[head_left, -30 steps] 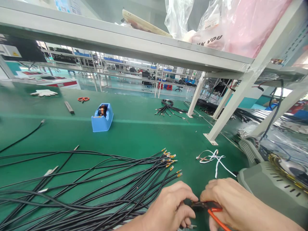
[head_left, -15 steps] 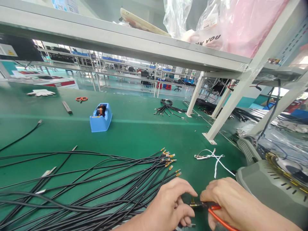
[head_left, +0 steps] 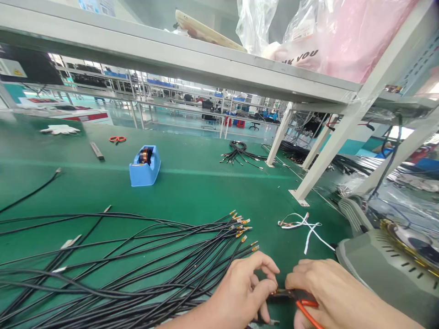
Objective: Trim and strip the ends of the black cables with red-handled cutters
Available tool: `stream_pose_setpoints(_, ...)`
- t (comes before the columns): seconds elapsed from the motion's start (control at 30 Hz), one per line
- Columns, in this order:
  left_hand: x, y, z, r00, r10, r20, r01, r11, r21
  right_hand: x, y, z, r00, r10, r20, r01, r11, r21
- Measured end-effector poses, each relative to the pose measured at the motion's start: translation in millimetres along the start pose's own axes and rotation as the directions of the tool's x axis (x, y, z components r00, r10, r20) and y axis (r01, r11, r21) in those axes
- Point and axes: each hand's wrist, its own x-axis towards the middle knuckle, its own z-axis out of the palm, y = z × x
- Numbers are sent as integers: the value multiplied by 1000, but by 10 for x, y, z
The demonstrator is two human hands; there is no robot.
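Right hand (head_left: 338, 297): fingers wrapped shut round orange-handled pliers (head_left: 306, 308). Left hand (head_left: 240, 292): fingers curled at pliers' black tip, any hold hidden. Brass-tipped black cables (head_left: 164, 258) just beside, on green table (head_left: 192, 192).

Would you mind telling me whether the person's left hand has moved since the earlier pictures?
Yes, slightly: the left hand has shifted forward, away from the person, and its knuckles now sit closer to the brass-coloured ends of the black wires.

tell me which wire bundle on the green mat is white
The loose white wires, just beyond the right hand; the other bundles are black.
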Motion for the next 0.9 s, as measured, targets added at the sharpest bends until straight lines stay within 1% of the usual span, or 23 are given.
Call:
stream_pose_setpoints(0.13, -28, 3, 11, 998, 51, -22, -48, 991, 126, -4, -27, -21, 1000, 3, -8, -3, 999, -34)
stream_pose_setpoints(0.27, -40, -14, 20, 995, 94, -34, -88, 984, 158, -24, 16, 9, 999, -13, -39, 13, 1000, 0)
stream_pose_setpoints(0.4, -44, -34, 23, 993, 106, -48, -96, 981, 169, -75, 74, 33, 998, 17, -61, -15, 999, 46)
stream_pose_setpoints(0.47, -45, -45, 17, 993, 115, -34, -106, 976, 188, -89, 73, 20, 998, 25, -55, -23, 999, 45)
stream_pose_setpoints(0.57, -50, -59, -4, 987, 159, -3, -154, 958, 240, -66, 14, -30, 999, 19, -39, -18, 999, 34)
stream_pose_setpoints(0.7, -59, -58, -38, 971, 236, 44, -238, 915, 325, 7, -111, -93, 1000, 3, -10, -3, 999, -51)
stream_pose_setpoints(0.77, -63, -51, -50, 963, 265, 56, -267, 897, 352, 31, -147, -92, 1000, -2, -10, 1, 996, -88)
stream_pose_setpoints(0.9, -62, -41, -59, 960, 270, 69, -276, 889, 365, 38, -112, -20, 1000, 4, -23, -6, 998, -61)
